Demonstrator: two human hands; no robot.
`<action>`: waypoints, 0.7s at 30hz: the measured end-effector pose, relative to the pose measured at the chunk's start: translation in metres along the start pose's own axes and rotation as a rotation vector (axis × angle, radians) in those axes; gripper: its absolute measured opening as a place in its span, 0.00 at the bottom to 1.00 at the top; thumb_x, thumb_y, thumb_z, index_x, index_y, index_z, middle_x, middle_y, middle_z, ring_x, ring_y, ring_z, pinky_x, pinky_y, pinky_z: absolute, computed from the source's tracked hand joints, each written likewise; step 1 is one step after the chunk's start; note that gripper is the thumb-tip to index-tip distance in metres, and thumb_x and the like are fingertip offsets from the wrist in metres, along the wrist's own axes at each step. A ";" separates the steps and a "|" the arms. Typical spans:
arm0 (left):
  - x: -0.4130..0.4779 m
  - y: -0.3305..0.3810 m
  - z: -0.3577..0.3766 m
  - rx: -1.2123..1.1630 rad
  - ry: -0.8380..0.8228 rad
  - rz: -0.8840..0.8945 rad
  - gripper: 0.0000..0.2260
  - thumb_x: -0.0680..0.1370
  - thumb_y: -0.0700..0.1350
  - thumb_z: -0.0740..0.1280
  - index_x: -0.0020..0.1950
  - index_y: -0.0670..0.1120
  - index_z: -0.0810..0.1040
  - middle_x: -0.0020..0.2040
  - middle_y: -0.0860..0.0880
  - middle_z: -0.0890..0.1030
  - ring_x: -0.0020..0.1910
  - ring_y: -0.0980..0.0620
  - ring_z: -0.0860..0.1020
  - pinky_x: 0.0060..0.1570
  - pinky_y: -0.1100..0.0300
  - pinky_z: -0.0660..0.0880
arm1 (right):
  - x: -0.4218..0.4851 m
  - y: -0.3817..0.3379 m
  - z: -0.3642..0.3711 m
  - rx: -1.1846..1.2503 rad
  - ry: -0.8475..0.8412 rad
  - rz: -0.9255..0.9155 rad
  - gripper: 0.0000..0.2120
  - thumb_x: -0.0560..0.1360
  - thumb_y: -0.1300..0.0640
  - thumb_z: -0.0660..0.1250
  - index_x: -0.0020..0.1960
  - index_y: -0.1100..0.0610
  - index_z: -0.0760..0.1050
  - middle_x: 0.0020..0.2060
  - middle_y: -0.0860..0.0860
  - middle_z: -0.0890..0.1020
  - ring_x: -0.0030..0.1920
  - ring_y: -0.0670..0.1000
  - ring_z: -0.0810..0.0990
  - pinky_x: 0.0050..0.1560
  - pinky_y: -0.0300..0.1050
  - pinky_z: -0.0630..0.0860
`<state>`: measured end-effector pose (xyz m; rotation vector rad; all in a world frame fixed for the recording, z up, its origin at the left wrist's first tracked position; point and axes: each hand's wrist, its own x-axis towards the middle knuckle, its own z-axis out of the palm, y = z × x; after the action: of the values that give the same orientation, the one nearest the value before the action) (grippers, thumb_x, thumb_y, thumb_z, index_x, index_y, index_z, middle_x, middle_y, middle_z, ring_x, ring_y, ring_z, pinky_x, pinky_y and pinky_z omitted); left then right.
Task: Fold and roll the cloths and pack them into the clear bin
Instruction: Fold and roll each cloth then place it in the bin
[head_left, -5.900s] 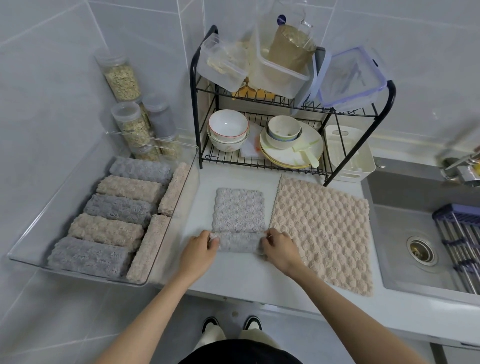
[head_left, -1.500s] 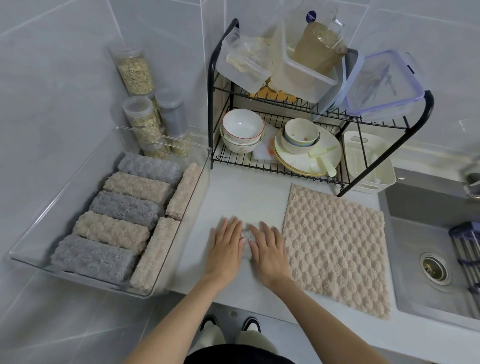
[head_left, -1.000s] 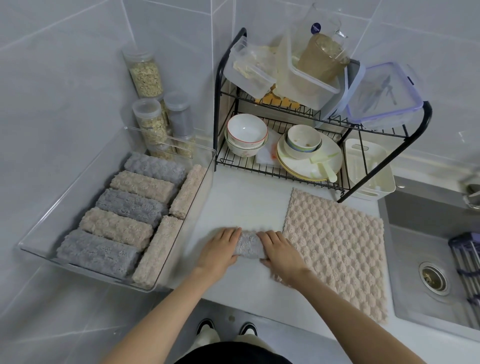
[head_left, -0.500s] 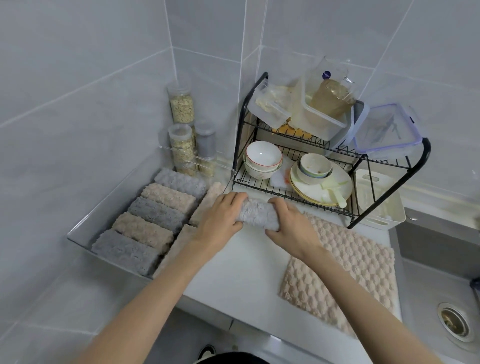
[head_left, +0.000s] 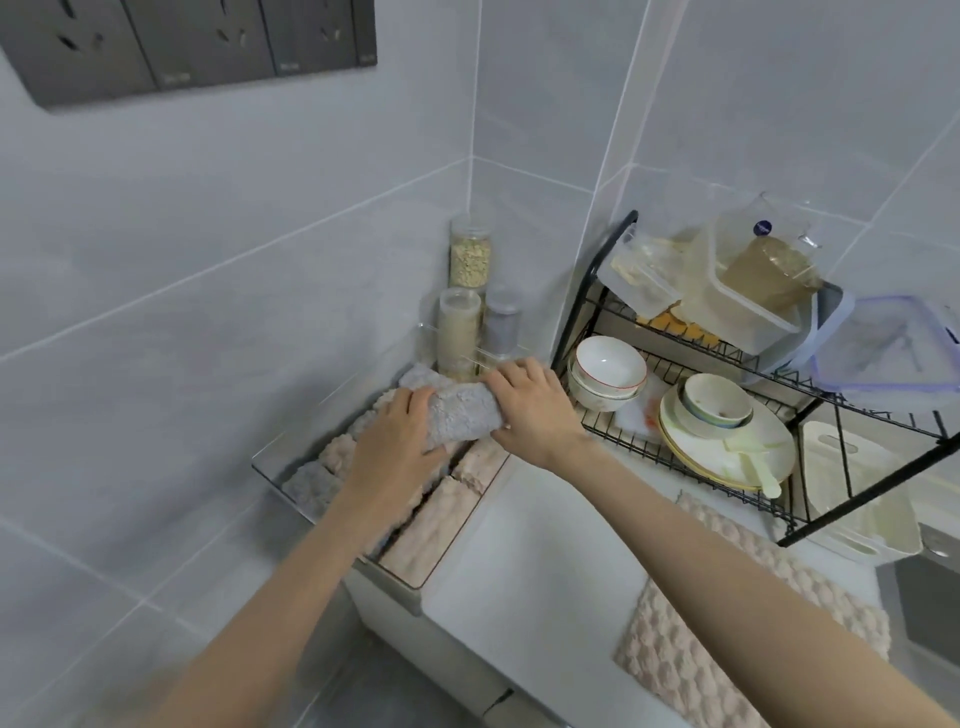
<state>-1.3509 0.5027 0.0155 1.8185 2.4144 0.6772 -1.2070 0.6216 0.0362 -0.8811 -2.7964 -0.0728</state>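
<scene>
**Clerk:** First entry?

**Checker:** One rolled grey cloth (head_left: 462, 413), held crosswise above the far half of the clear bin (head_left: 280, 480). Whether it touches the rolls beneath it cannot be told.

**Clerk:** The grip?

**Checker:** The left hand (head_left: 397, 441) wraps the nearer end, with its fingers curled over the top. The right hand (head_left: 530, 410) clasps the farther end, its fingers bent round it. Both hold the same roll.

**Clerk:** What is in the bin?

**Checker:** Rolled cloths, packed side by side. There is a grey roll (head_left: 311, 483) at the near left corner, with a beige roll (head_left: 337, 452) next to it. Two long beige rolls (head_left: 431, 525) lie end to end along the right wall. The left forearm hides the middle ones.

**Clerk:** Where is the bin?

**Checker:** At the left end of the white counter (head_left: 519, 571), against the tiled wall.

**Clerk:** Any loose stock?

**Checker:** One flat beige cloth (head_left: 753, 623), unfolded on the counter to the right. The right forearm crosses over part of it.

**Clerk:** And the surroundings?

**Checker:** Three jars (head_left: 458, 327) stand in the corner behind the bin. The black dish rack (head_left: 587, 291) is just right of them. Its lower shelf carries stacked bowls (head_left: 608, 366) and plates (head_left: 727, 452). Its upper shelf carries plastic food boxes (head_left: 753, 291). A white basket (head_left: 857, 493) sits at the rack's right end. A dark socket panel (head_left: 197, 41) is high on the left wall.
</scene>
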 end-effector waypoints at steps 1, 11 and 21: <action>0.000 -0.005 0.001 0.017 -0.012 -0.038 0.26 0.72 0.46 0.70 0.68 0.42 0.65 0.63 0.44 0.69 0.58 0.43 0.73 0.47 0.50 0.75 | 0.009 -0.003 0.002 -0.035 -0.009 -0.026 0.25 0.68 0.54 0.68 0.64 0.54 0.71 0.60 0.54 0.73 0.60 0.59 0.68 0.60 0.52 0.65; 0.031 -0.041 0.017 0.095 0.003 -0.202 0.24 0.74 0.49 0.67 0.66 0.44 0.63 0.61 0.45 0.69 0.59 0.46 0.70 0.48 0.56 0.72 | 0.074 -0.018 0.033 -0.032 -0.101 -0.012 0.25 0.69 0.56 0.70 0.65 0.52 0.69 0.56 0.56 0.69 0.57 0.59 0.71 0.44 0.49 0.70; 0.060 -0.075 0.040 0.368 0.152 -0.200 0.28 0.58 0.42 0.78 0.56 0.41 0.75 0.53 0.43 0.75 0.50 0.43 0.72 0.47 0.51 0.70 | 0.129 -0.020 0.061 -0.034 -0.147 -0.084 0.17 0.69 0.57 0.68 0.56 0.58 0.71 0.51 0.56 0.73 0.50 0.59 0.76 0.32 0.46 0.67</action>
<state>-1.4253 0.5544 -0.0346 1.6473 2.9349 0.3851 -1.3326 0.6842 0.0043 -0.8067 -2.9773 -0.0709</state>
